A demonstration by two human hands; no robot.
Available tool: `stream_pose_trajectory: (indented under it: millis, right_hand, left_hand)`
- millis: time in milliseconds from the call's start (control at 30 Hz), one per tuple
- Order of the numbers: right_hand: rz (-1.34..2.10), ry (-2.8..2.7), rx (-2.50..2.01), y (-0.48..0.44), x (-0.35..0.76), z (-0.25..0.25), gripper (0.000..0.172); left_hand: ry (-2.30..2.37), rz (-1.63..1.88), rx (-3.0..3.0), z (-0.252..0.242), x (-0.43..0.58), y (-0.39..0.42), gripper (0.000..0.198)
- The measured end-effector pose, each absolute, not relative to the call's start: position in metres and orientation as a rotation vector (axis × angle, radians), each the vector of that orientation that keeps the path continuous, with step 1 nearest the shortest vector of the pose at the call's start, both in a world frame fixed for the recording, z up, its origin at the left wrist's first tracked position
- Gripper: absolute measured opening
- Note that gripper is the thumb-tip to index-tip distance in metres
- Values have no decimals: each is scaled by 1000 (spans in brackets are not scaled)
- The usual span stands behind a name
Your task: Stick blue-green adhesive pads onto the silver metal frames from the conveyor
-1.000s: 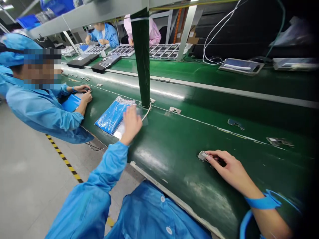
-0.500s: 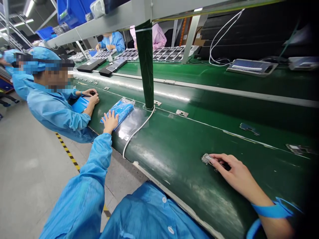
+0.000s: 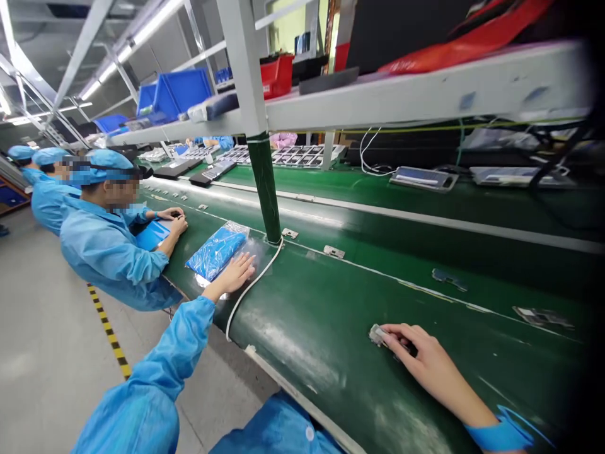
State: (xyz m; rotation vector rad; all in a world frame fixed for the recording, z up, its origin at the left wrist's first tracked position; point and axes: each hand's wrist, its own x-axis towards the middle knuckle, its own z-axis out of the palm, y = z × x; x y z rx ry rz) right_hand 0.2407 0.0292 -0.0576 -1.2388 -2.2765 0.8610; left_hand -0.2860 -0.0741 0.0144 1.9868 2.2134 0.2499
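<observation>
A small metal part (image 3: 377,335) is pinched in the person's right hand (image 3: 425,356), with the fingertips closed on it against the green conveyor belt (image 3: 331,372), well in from the belt's near edge (image 3: 302,400); the fingers hide part of it. A blue wrist strap (image 3: 501,435) circles that wrist. The left hand (image 3: 231,276) is open, palm down and empty, its fingertips reaching onto a clear plastic sheet (image 3: 249,255) beside a blue item in a clear bag (image 3: 217,252). A white cable (image 3: 246,297) runs from the foot of a green-wrapped post (image 3: 265,195) down to the near edge, lying just past the left fingertips and between the two hands, so it would be in the way of a sideways sweep across the belt. More small metal parts (image 3: 333,252) sit farther along, beyond the right hand's reach unless the arm extends. To the left, a co-worker's hands (image 3: 177,221) work at the same belt above a blue pad (image 3: 151,234), well apart from the person's own and close to the bag's far side.
</observation>
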Motion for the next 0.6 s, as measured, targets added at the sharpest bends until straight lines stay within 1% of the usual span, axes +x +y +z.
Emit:
stream_pose_trajectory:
  millis: [100,233,367,433,467,500,600]
  right_hand:
    - [883,-2258,-1235,30,239,-57,85]
    - [902,-2251,-1231,32,239,-59,86]
    - [895,-2245,-1223,35,239,-60,87]
    - [882,-2235,-1221,36,239,-59,89]
    - [876,-2227,-1216,36,239,-58,90]
    - [869,-2219,-1207,37,239,-57,90]
    - [835,-2194,-1174,37,239,-53,84]
  left_hand:
    - [2175,433,2143,67,-283,-56,64]
    - [2271,892,2282,175,-292,-17,56]
    - [2586,1491,2076,292,-334,36,55]
    - [2737,1692,1883,337,-359,61,62]
    - [2799,1643,1800,354,-369,71,72]
    - [2807,1521,1791,367,-377,79,78]
    - [2706,1282,1934,388,-387,90,71]
